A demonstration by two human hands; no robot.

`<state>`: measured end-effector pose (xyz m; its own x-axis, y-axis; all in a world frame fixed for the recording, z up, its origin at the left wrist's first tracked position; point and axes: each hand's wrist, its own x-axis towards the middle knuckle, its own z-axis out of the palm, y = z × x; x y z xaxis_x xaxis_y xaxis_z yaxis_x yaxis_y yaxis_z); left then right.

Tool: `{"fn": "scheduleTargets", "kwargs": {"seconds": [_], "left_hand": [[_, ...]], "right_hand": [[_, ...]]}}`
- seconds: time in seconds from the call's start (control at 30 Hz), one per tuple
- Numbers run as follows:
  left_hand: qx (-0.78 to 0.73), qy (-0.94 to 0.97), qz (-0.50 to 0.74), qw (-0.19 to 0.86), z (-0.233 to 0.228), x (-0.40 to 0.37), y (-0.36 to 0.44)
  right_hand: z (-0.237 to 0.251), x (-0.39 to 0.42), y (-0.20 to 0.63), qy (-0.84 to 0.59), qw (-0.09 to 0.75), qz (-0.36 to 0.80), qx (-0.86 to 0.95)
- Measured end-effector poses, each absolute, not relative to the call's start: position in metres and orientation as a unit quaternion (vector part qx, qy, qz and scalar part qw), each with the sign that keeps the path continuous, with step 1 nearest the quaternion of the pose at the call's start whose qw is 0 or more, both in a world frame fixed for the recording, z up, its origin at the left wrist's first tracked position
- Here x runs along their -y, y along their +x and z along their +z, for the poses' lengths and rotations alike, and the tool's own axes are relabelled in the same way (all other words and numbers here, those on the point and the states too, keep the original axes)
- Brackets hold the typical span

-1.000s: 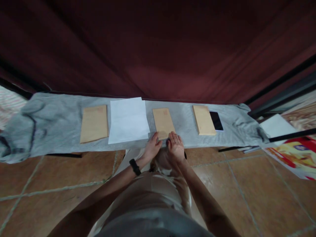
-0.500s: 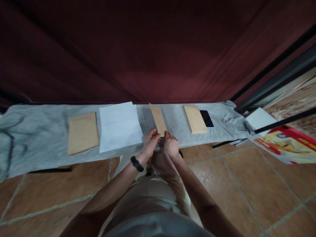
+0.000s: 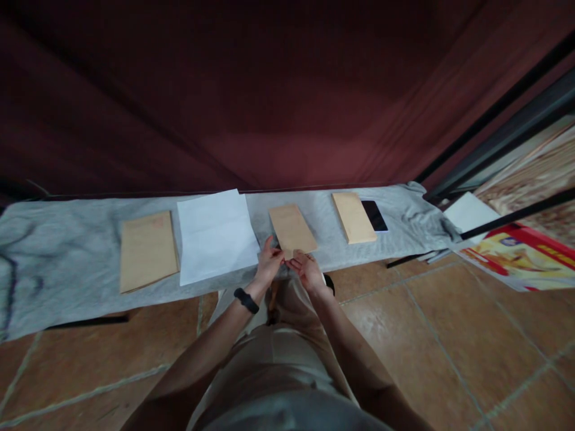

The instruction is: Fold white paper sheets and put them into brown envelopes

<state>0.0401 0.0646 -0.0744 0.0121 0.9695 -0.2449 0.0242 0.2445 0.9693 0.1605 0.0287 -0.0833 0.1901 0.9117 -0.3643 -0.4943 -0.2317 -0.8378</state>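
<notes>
Touching brown envelope (image 3: 293, 227) with fingers (image 3: 302, 262)

Prob. home rm: tiled flr (image 3: 404, 341), maroon curtain (image 3: 269, 96), cloth-covered tbl (image 3: 321, 212).

On the cloth-covered table (image 3: 58, 257) before me, a single envelope (image 3: 291, 226) lies between two stacks, with my left hand (image 3: 270, 263) at its near left corner and my right hand (image 3: 308, 272) at its near edge. To its left come sheets of paper (image 3: 215, 236), then a wide envelope stack (image 3: 147, 251) beyond them; to its right — well apart — lies a narrow envelope stack (image 3: 354, 218), with a phone (image 3: 374, 216) just beside it on the right. A curtain (image 3: 269, 108) stands behind everything — along the table's far edge.
</notes>
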Motion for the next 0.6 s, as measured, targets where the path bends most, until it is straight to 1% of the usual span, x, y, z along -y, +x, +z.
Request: {"fn": "scheduleTargets", "kwargs": {"seconds": [0.13,0.2,0.3,0.37,0.43,0.5,0.53,0.6], "left_hand": [[-0.565,0.461,0.398,0.557,-0.074,-0.073,0.035],[-0.574,0.497,0.377,0.531,-0.072,-0.077,0.029],[-0.589,0.545,0.333,0.496,-0.069,-0.081,0.020],[-0.599,0.568,0.304,0.475,-0.068,-0.080,0.017],[-0.604,0.596,0.281,0.448,-0.067,-0.078,0.016],[-0.605,0.625,0.264,0.418,-0.065,-0.076,0.016],[-0.604,0.639,0.252,0.404,-0.064,-0.075,0.015],[-0.608,0.667,0.218,0.372,-0.061,-0.073,0.015]], "right_hand": [[-0.085,-0.024,0.164,-0.493,0.549,0.645,0.198],[-0.085,-0.020,0.169,-0.503,0.502,0.656,0.253],[-0.083,-0.013,0.179,-0.556,0.431,0.607,0.371],[-0.081,-0.011,0.187,-0.599,0.417,0.509,0.457],[-0.077,-0.010,0.194,-0.622,0.403,0.363,0.565],[-0.075,-0.011,0.200,-0.614,0.345,0.214,0.677],[-0.075,-0.011,0.203,-0.602,0.310,0.168,0.717],[-0.078,-0.011,0.206,-0.575,0.251,0.112,0.771]]}}
